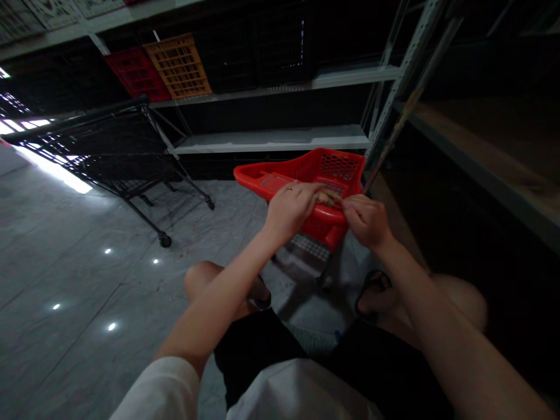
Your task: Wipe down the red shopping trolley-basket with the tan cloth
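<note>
Right in front of me stands a red plastic shopping cart, with perforated walls and a pointed left end. My left hand is closed above its near rim, fingers bent inward over the basket. A small tan, crumpled piece, maybe cloth or rope, shows between my two hands; its kind is unclear. My right hand rests by the near right corner, its thumb and fingers pinched together at the right end of that piece. My left fingertips are partly hidden.
A larger dark wire cart stands to the left on grey floor tiles. Behind is a metal rack with a red crate and a yellow crate. Another shelf borders the right side. My knees flank the red cart.
</note>
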